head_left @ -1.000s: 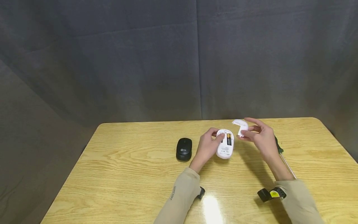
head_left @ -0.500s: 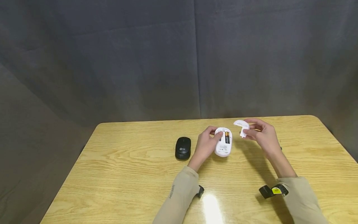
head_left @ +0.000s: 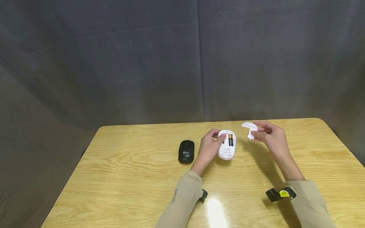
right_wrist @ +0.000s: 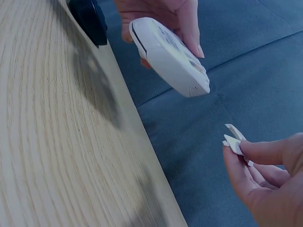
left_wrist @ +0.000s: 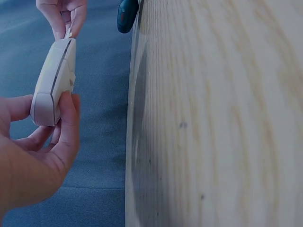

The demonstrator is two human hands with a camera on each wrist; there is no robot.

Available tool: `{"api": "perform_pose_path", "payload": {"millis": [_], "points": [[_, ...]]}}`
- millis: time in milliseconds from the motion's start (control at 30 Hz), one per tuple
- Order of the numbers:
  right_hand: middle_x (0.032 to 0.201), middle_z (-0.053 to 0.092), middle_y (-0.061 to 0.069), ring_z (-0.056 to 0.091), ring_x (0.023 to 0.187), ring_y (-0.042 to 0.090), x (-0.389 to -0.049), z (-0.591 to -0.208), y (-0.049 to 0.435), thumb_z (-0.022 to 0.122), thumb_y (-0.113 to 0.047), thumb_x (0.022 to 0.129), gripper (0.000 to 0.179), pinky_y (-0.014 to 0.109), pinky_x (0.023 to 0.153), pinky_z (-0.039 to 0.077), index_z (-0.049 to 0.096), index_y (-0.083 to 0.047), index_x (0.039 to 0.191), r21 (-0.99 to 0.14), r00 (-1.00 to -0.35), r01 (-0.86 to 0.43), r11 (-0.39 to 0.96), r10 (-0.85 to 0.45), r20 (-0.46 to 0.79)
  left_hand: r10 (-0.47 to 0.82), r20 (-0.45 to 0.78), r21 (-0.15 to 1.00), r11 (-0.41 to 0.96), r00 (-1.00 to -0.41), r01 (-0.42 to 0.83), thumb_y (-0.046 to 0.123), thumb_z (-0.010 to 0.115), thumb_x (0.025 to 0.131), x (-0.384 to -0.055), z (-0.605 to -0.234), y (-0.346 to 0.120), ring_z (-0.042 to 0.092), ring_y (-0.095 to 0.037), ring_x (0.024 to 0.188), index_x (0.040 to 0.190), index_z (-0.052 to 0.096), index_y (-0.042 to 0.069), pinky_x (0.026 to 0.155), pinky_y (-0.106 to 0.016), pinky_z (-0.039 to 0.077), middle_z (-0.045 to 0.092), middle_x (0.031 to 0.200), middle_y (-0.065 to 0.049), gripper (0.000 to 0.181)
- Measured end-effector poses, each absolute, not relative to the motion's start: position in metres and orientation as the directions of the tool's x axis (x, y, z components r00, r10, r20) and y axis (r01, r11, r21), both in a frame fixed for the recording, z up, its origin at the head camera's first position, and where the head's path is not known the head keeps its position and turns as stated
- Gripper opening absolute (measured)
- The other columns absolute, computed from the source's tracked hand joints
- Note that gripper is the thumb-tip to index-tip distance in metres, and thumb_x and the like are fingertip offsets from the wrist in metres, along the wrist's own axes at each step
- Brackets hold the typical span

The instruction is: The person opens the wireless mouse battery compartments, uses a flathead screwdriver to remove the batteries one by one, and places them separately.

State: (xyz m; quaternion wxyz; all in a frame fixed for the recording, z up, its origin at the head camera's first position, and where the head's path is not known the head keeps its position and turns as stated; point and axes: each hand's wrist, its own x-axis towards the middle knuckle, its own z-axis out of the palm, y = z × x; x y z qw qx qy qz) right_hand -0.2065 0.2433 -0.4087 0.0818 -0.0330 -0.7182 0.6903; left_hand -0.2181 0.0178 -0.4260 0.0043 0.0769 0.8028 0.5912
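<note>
My left hand grips a white computer mouse, its underside facing me and the thumb lying on it. The battery compartment is uncovered, and a battery shows inside. To the right, my right hand pinches the white battery cover, a curved piece with a tab, apart from the mouse. In the right wrist view the mouse is tilted above the table level, and the cover sits between thumb and fingers.
A black mouse rests on the wooden table left of my left hand. The green handle of a screwdriver appears at the top of the left wrist view. A dark curtain hangs behind the table's far edge.
My right hand has drifted right with the battery cover, widening the gap to the white mouse. My left hand has shifted slightly left. The screwdriver has become hidden behind the right arm in the head view.
</note>
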Motion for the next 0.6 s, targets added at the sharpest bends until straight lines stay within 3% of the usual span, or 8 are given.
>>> {"api": "perform_pose_path", "payload": {"millis": [167, 367, 600], "points": [[0.086, 0.069, -0.003, 0.067, 0.075, 0.002, -0.207, -0.411, 0.248, 0.066, 0.010, 0.094, 0.043, 0.022, 0.071, 0.059, 0.052, 0.023, 0.133, -0.992, -0.987, -0.031, 0.124, 0.150, 0.050, 0.118, 0.082, 0.954, 0.277, -0.990, 0.112, 0.022, 0.067, 0.102, -0.218, -0.425, 0.017, 0.057, -0.012, 0.086, 0.120, 0.070, 0.003, 0.078, -0.027, 0.048, 0.067, 0.105, -0.007, 0.027], [0.087, 0.067, 0.001, 0.064, 0.073, 0.001, -0.206, -0.419, 0.254, 0.069, 0.007, 0.093, 0.040, 0.023, 0.070, 0.059, 0.056, 0.023, 0.127, -0.958, -0.995, 0.015, 0.288, 0.102, 0.015, 0.105, 0.087, 0.957, 0.268, -0.991, 0.113, 0.023, 0.067, 0.101, -0.216, -0.426, 0.016, 0.058, -0.012, 0.087, 0.120, 0.070, 0.003, 0.078, -0.027, 0.049, 0.067, 0.105, -0.007, 0.028], [0.095, 0.066, 0.013, 0.066, 0.071, 0.005, -0.207, -0.427, 0.258, 0.072, 0.009, 0.091, 0.040, 0.025, 0.069, 0.059, 0.055, 0.024, 0.124, -0.925, -0.996, 0.086, 0.371, 0.014, -0.087, 0.097, 0.094, 0.959, 0.260, -0.991, 0.117, 0.024, 0.067, 0.101, -0.217, -0.427, 0.016, 0.058, -0.011, 0.086, 0.119, 0.070, 0.003, 0.076, -0.026, 0.049, 0.067, 0.103, -0.006, 0.028]]}}
